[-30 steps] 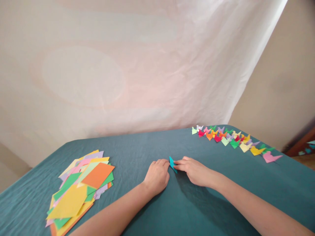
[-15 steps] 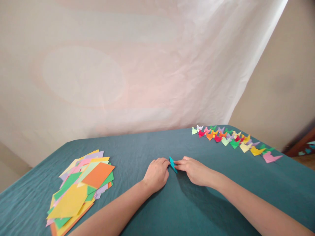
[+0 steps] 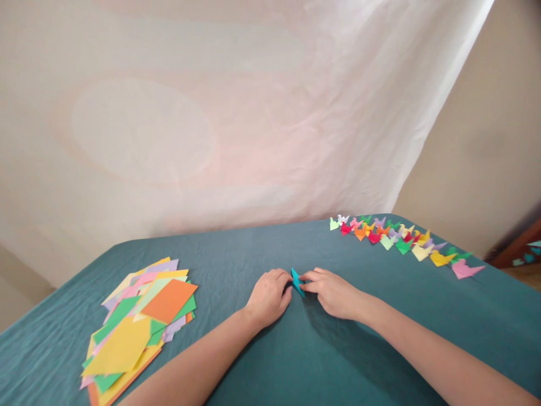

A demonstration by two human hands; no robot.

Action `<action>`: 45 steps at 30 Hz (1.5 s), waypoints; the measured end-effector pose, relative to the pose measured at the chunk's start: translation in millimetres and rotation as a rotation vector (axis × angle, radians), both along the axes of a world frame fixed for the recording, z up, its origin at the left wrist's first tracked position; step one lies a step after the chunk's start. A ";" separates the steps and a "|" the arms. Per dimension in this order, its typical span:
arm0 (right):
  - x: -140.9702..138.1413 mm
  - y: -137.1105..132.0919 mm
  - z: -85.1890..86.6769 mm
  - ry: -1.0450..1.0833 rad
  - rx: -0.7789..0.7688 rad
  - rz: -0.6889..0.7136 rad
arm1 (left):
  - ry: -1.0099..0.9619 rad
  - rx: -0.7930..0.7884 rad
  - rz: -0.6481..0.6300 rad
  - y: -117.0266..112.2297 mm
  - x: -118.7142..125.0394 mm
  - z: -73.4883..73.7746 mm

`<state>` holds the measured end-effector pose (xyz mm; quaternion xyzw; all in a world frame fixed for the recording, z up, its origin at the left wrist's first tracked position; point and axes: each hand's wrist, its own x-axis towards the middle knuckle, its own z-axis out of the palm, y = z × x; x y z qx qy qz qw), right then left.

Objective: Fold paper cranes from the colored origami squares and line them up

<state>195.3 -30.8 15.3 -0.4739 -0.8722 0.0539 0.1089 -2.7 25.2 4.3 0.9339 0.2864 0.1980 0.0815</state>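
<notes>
A small folded piece of blue paper [image 3: 297, 283] lies slantwise on the table at the centre of the head view, narrow and pointed at both ends. On its left side my left hand [image 3: 270, 294] rests with curled fingers, the fingertips at the paper's edge and partly hidden. From the right, my right hand [image 3: 327, 288] reaches in, its thumb and forefinger closed on the paper's right edge. Both hands lie low over the cloth, one on each side of the paper.
Coloured paper sheets [image 3: 169, 301] lie in a loose, overlapping pile on the left. Several folded paper birds [image 3: 403, 246] stand in rows along the far right edge. A dark green cloth [image 3: 236, 254] covers the table, and a pale sheet [image 3: 253, 124] hangs behind it.
My left thumb has shifted slightly, opening a small gap below the left forefinger. The blue paper and my right hand stay almost in place.
</notes>
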 end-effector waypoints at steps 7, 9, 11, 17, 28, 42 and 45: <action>1.0 0.7 0.7 0.043 -0.014 0.002 | -0.039 -0.011 -0.014 0.4 0.2 -2.3; 1.5 0.8 1.5 0.050 -0.021 0.008 | -0.045 -0.015 -0.033 0.4 0.4 -2.3; 2.2 1.0 1.9 0.060 -0.029 0.013 | -0.047 -0.019 -0.052 0.5 0.5 -2.5; 4.0 1.9 1.2 0.067 -0.048 0.012 | -0.033 -0.005 -0.087 -0.5 0.7 -3.7; 6.1 0.0 4.9 0.057 -0.065 0.033 | 0.036 0.021 -0.125 -5.2 1.1 0.5; 12.4 -0.2 9.8 0.169 -0.122 0.071 | 0.106 0.052 -0.126 -8.7 -0.2 2.4; 14.7 0.1 7.6 0.201 -0.145 0.055 | 0.127 0.056 -0.126 -8.4 -0.6 1.5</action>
